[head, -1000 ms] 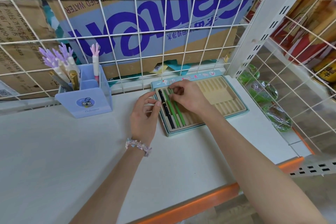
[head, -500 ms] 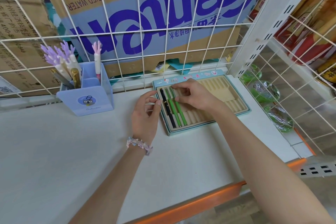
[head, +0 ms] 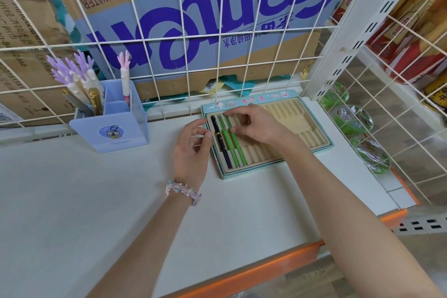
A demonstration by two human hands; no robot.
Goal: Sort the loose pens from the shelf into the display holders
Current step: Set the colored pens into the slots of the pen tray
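pens: one black pen [head: 220, 141] and two green pens [head: 233, 143] side by side in leftmost slots of grooved tray [head: 312, 138] on shelf [head: 96, 201] | right hand [head: 256, 123]: fingertips curled, pinching green pen | left hand [head: 192, 150]: loosely curled at tray's left edge, holding nothing

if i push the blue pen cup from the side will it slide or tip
The blue pen cup probably slides: its base looks wide and the shelf smooth. A high push might tip it, since the tall pens stand well above its rim. It likely feels light.
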